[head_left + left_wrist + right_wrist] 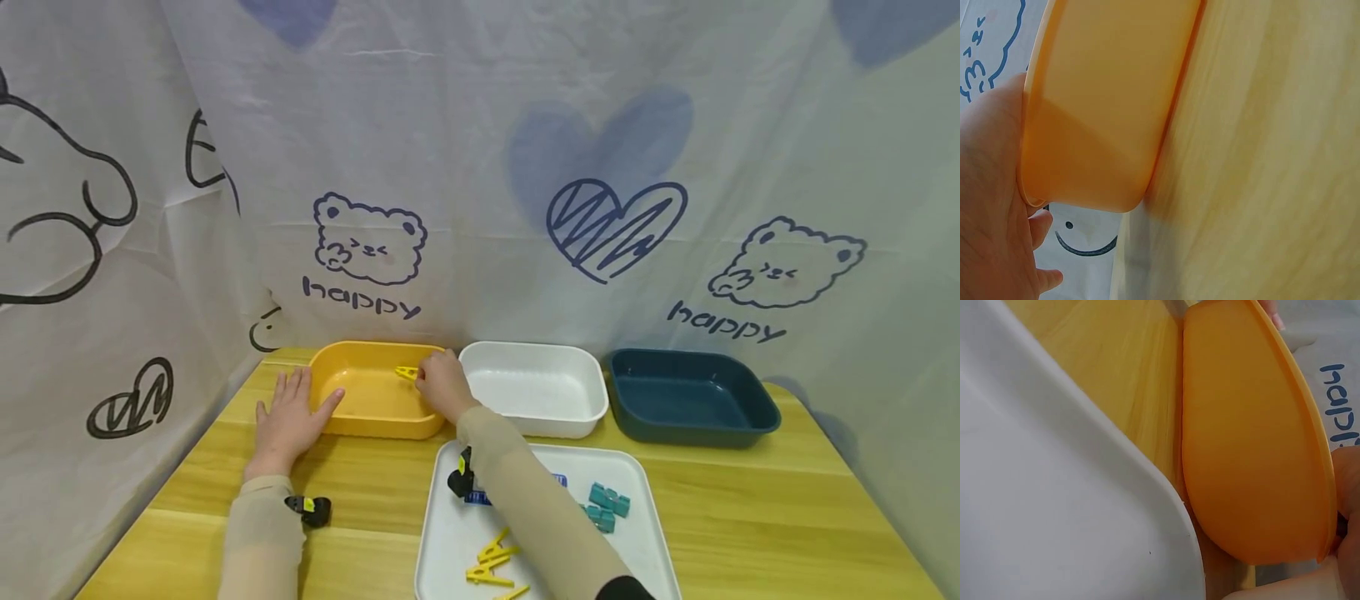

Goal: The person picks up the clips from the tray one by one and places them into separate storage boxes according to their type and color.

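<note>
A yellow clip (407,372) is pinched in my right hand (446,385), over the right end of the yellow bin (375,427). In the right wrist view that hand (1349,506) is at the rim of the bin (1254,437), and the clip cannot be made out. My left hand (288,421) rests at the bin's left end, fingers spread and thumb over the rim. The left wrist view shows this hand (994,194) against the bin's edge (1104,112), fingers partly hidden behind it.
Right of the yellow bin stand a white bin (532,387) and a dark teal bin (693,400). In front lies a white tray (442,542) with yellow clips (489,572), teal clips (609,499) and blue pieces (477,497), partly under my right forearm. A printed curtain (480,167) hangs behind.
</note>
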`<state>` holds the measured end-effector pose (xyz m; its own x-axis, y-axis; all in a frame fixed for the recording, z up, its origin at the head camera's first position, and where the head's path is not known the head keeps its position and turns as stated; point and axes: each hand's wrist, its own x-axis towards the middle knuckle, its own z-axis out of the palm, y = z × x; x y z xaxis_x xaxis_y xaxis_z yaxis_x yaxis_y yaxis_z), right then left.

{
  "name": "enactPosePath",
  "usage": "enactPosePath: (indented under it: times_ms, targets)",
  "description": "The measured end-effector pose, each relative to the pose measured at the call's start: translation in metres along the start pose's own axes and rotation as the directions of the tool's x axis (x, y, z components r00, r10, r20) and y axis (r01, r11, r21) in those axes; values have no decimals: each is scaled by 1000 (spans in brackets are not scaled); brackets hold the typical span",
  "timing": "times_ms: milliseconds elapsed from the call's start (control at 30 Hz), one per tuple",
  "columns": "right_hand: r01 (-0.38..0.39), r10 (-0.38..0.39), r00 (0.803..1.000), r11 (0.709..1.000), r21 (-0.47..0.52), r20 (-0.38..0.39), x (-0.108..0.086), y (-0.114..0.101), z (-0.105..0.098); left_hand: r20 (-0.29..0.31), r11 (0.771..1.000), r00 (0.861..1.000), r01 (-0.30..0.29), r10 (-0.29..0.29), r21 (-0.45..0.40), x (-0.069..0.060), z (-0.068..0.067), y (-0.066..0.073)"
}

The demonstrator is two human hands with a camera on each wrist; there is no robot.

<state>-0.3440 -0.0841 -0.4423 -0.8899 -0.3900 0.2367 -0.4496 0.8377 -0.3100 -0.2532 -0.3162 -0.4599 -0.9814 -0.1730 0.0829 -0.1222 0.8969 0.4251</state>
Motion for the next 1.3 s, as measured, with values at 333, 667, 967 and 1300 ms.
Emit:
enactPosePath:
  times_ms: [333,667,967,1300]
  targets:
    - [36,-40,999,984,-173,-19,3,1,5,-5,1000,1000,-5,5,0,-1,1,0]
    - [70,-90,995,931,-358,-39,3,-1,11,-7,1000,1000,-8,8,-1,-1,2,-1]
    - [86,-96,995,907,-412,-3,2,-6,9,-9,1000,1000,-4,4,1,-3,1,-1]
    - [75,-69,997,879,-472,30,3,-10,11,-9,1000,1000,-8,8,-16,-2,1,-1]
